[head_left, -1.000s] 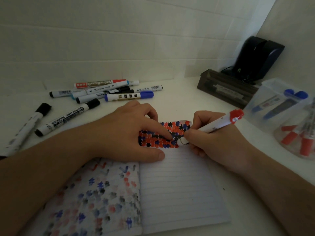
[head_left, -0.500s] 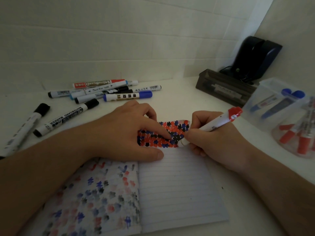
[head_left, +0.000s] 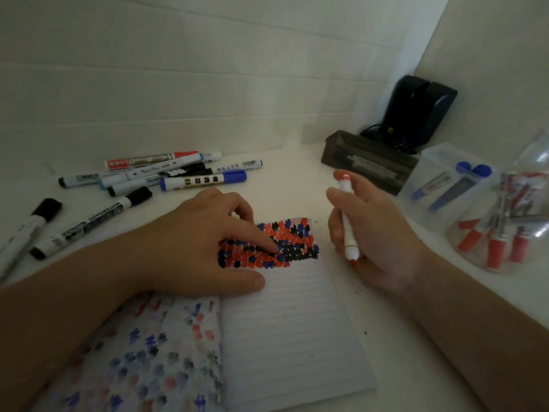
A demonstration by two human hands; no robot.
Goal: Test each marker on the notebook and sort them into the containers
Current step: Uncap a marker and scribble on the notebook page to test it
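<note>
My right hand [head_left: 377, 233]: grip pinches one uncapped red-tipped white marker [head_left: 347, 221], tip down, beside the page | My left hand [head_left: 208, 242]: fingers spread, pressing the open lined notebook [head_left: 291, 331] | White table [head_left: 285, 179]: about eight capped markers [head_left: 166, 176], overlapping | Two clear plastic containers [head_left: 439, 185]: contents blurred, one cut off.

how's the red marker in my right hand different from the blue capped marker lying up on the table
The red marker stands nearly upright in your right hand, tip down, off the notebook; the blue-capped marker lies flat on the table, untouched. The red marker's tip is bare, with its cap on the back end; the blue one's is capped. Both have white barrels.
</note>
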